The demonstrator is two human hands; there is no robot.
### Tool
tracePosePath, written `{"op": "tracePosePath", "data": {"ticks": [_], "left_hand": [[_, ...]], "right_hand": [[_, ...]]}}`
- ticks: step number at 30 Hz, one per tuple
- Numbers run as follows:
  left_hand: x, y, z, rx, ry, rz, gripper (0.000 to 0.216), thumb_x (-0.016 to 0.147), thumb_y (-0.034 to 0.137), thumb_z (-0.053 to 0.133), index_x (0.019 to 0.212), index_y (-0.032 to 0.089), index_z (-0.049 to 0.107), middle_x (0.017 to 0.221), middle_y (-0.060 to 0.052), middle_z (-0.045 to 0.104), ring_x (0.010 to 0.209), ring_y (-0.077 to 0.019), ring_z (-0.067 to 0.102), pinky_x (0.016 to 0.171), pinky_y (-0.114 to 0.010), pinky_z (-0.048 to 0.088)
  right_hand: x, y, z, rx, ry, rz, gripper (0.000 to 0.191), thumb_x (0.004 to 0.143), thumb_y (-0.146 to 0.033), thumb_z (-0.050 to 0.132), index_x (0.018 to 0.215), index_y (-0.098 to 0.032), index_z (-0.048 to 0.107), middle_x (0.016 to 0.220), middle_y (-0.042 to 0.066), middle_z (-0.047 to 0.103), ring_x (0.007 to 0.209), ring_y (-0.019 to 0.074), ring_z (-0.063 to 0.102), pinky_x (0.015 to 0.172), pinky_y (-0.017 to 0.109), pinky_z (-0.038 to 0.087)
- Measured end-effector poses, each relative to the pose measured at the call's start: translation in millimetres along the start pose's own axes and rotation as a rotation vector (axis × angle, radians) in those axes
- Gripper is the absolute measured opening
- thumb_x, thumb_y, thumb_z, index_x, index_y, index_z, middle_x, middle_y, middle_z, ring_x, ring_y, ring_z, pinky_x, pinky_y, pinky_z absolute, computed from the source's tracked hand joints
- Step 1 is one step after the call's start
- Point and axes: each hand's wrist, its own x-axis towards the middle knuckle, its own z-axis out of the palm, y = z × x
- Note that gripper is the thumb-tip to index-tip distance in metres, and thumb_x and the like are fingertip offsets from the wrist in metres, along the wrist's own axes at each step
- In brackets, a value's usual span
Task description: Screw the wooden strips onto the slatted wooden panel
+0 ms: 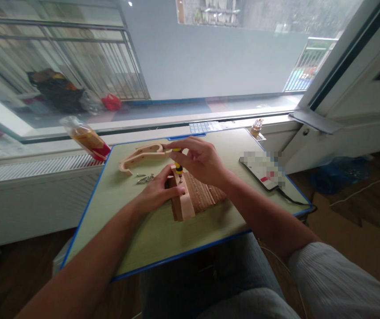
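My right hand (199,159) grips a small yellow and black screwdriver (178,166) by its handle. The tool stands upright, with its tip at a screw (180,180) in a light wooden strip (186,204). That strip runs along the edge of a brown, ridged wooden piece (205,192). Around the strip's left side, my left hand (161,190) is closed, its thumb lying across the top near a dark hole. Several loose screws (145,178) lie left of my left hand. Behind them rest curved light wooden parts (143,155).
The work lies on a small blue-edged table (137,239). A phone-like slab (263,170), partly pixelated, with a black cable sits at its right. A bottle with a red label (88,139) stands beyond the left edge; a small glass bottle (256,127) is near the window sill.
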Motion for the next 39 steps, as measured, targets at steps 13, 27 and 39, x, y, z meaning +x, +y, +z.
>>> {"op": "tracePosePath", "data": {"ticks": [13,27,39], "left_hand": [[-0.2,3.3,0.0,0.012,-0.004,0.001,0.065,0.084,0.05,0.085,0.137,0.023,0.058,0.128,-0.007,0.072,0.119,-0.0317,0.069,0.099,-0.043,0.06],[-0.7,3.6,0.8,0.002,0.002,0.0,0.072,0.084,0.053,0.085,0.143,0.023,0.058,0.135,-0.009,0.072,0.125,-0.0345,0.07,0.106,-0.046,0.058],[-1.5,0.4,-1.7,0.052,0.004,0.013,0.068,0.086,0.052,0.084,0.142,0.024,0.058,0.134,-0.008,0.072,0.123,-0.034,0.07,0.106,-0.046,0.058]], "right_hand": [[-0.1,7.3,4.3,-0.067,0.039,0.04,0.021,0.097,-0.029,0.075,0.115,-0.02,0.071,0.108,0.002,0.073,0.063,0.0059,0.054,0.058,0.024,0.048],[-1.3,-1.4,-1.5,-0.04,-0.03,0.144,0.025,0.099,-0.04,0.075,0.117,-0.022,0.079,0.089,-0.002,0.075,0.062,0.0078,0.057,0.062,0.026,0.049],[1.8,-6.5,-7.9,-0.089,-0.117,0.021,0.033,0.106,-0.026,0.062,0.134,-0.02,0.078,0.12,0.006,0.082,0.071,0.009,0.061,0.072,0.029,0.053]]}}
